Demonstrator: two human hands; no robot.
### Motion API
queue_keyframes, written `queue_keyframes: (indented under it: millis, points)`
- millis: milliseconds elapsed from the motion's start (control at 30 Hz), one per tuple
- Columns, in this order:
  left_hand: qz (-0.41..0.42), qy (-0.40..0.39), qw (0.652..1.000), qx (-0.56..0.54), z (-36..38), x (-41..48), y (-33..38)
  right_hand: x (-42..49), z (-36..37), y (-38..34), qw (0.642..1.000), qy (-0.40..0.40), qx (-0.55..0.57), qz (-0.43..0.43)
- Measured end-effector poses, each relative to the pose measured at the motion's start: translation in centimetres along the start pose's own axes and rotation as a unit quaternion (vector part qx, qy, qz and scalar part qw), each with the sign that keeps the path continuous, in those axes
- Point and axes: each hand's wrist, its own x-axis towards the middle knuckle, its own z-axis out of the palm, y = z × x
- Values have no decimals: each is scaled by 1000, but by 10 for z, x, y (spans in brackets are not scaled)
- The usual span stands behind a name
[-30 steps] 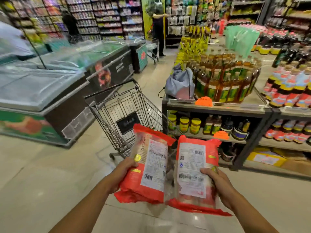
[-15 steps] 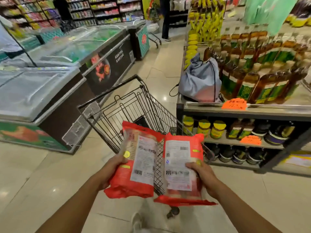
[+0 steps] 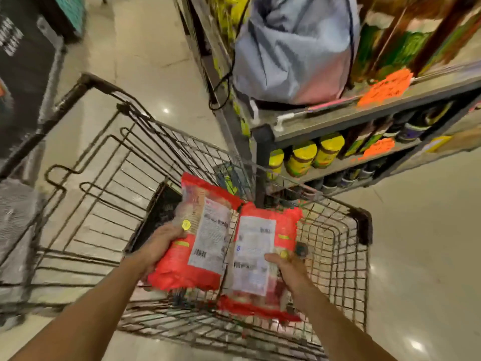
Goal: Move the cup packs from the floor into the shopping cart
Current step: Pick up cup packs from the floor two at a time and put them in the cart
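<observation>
Cup packs, two in red wrappers with white label panels, are held side by side over the open wire basket of the shopping cart; motion blur hides whether either one touches the wire.

At the far left stands a dark freezer cabinet, and just in front of it runs the cart handle, a dark bar slanting up to the right. The tiled floor shows pale through the cart's bars.

The left hand grips the left cup pack by its left edge, fingers curled under it and thumb on top near a round yellow sticker. This pack tilts, its top end pointing away and to the left. Just beside it, edges meeting or nearly so, the right cup pack sits a little lower. The right hand clamps it along its right edge, thumb across the label side.

The hands are apart, one pack in each.

To the right of the cart stands a shelf unit, its corner post close to the basket's far rim. A grey-blue drawstring bag rests on its top shelf, beside an orange price tag. Yellow-lidded jars line the shelf below.
</observation>
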Motion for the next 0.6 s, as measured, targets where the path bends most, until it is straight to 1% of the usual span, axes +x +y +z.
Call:
queue_keyframes:
  millis: [100,167,233,300,367,500,600]
  points:
    - [-13,-1,1000,28,-8,85,-26,68,25,30,999,47,12,7]
    - [-24,17,998,50,-3,122,-37,107,37,47,998,63,23,15]
    - [-23,27,996,76,3,150,-43,143,43,58,997,67,21,27]
    - [-15,-1,994,104,7,179,-50,172,48,64,997,62,22,28]
    - [-11,1,990,140,15,196,-52,196,51,70,997,71,4,31]
    - [13,8,986,168,29,204,-54,215,51,75,994,97,-34,38]
    - [11,-12,982,189,29,203,-54,218,44,75,994,80,-70,30]
